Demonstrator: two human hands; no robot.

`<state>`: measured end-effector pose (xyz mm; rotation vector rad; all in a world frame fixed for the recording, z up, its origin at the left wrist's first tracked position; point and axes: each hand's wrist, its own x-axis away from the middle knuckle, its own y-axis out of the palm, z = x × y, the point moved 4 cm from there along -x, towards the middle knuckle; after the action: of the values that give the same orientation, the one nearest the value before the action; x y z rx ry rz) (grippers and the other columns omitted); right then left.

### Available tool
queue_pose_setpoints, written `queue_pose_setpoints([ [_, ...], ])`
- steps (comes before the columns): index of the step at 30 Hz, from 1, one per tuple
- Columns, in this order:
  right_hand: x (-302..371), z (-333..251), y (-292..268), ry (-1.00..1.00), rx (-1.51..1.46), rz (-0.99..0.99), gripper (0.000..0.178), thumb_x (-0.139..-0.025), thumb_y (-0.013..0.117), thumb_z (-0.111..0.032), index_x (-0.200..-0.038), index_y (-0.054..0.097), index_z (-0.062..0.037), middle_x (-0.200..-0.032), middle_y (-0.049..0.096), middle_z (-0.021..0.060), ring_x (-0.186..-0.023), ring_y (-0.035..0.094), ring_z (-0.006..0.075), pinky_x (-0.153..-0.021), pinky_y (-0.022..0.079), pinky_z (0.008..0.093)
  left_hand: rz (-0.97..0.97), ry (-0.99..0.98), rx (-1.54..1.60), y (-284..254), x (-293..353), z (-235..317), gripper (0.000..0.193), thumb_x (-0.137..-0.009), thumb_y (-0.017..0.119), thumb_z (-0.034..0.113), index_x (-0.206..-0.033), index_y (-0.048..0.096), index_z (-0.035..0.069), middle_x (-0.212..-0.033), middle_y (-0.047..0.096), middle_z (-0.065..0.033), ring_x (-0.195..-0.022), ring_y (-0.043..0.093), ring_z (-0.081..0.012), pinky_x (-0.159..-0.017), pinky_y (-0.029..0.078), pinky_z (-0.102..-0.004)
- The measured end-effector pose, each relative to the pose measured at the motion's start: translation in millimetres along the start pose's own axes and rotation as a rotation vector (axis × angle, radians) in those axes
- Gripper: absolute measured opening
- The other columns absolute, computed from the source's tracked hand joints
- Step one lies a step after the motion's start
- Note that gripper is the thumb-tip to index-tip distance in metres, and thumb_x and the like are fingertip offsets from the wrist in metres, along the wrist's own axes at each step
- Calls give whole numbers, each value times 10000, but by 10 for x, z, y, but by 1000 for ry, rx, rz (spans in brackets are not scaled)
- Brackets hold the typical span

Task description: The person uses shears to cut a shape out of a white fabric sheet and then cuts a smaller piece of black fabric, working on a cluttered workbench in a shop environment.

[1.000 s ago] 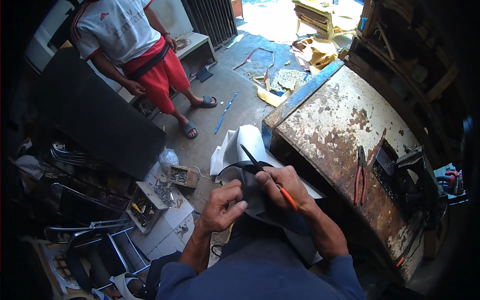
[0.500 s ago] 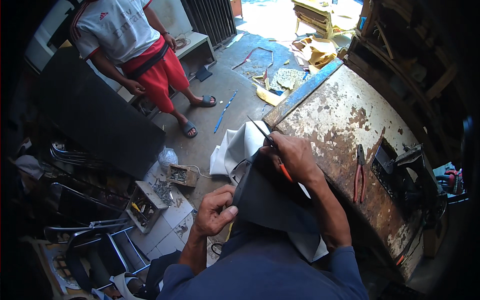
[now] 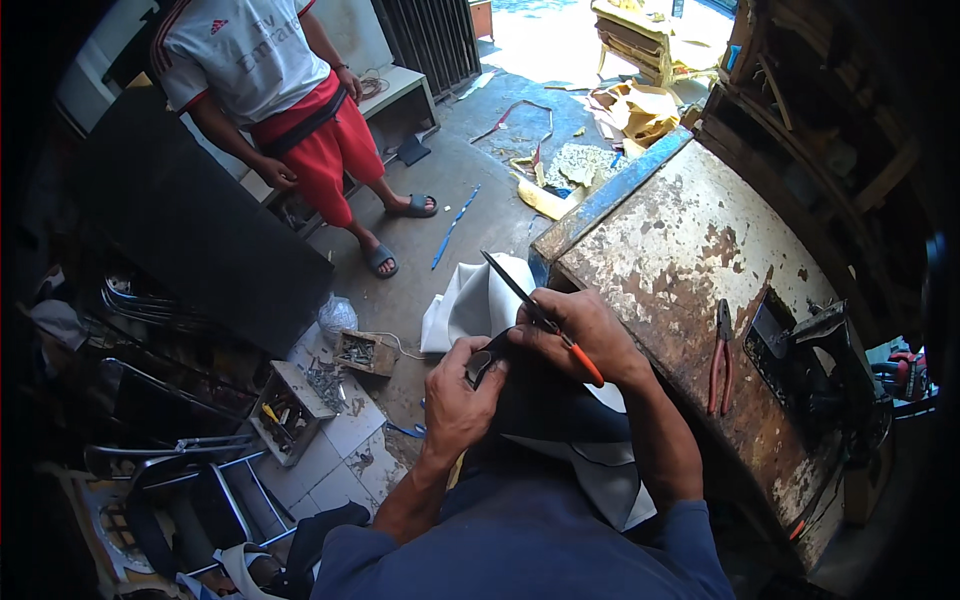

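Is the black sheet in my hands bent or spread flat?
Bent: the black sheet curls at its edge by the left hand, and the rest drapes below the right hand. I can't tell whether it's folded double.

Red-handled pliers (image 3: 723,328) on a paint-flaked table (image 3: 690,230), person (image 3: 245,65) in red shorts (image 3: 322,150), open toolbox (image 3: 308,392)

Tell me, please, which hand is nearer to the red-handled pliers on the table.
The right hand: it is to the left of the pliers, while the left hand is farther to the left and lower in the picture.
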<state>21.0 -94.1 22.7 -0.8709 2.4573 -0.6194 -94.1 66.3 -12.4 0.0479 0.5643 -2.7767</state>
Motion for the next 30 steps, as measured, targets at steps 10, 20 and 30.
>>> queue_pose_setpoints([
  [10,22,373,-32,241,-344,-252,378,-951,786,-400,-959,718,-28,-759,686,97,-720,652,181,-683,510,386,-319,301,283,-49,-233,-97,89,-965,699,33,-1043,728,4,-1372,646,-145,-1211,616,-191,-1005,486,-333],
  [20,691,-90,-232,129,-140,-2,416,-974,756,-426,-909,672,-23,-720,644,186,-656,683,361,-613,508,409,-439,148,588,35,-387,-57,142,-981,698,130,-1005,688,-9,-1382,630,-168,-1248,598,-216,-1094,438,-364],
  [30,950,84,-12,216,-114,-119,488,-992,697,-517,-943,691,-31,-698,618,190,-665,643,406,-625,490,458,-472,122,508,78,-419,-74,142,-983,681,120,-1014,672,-18,-1161,637,-72,-1084,586,-150,-983,445,-304],
])
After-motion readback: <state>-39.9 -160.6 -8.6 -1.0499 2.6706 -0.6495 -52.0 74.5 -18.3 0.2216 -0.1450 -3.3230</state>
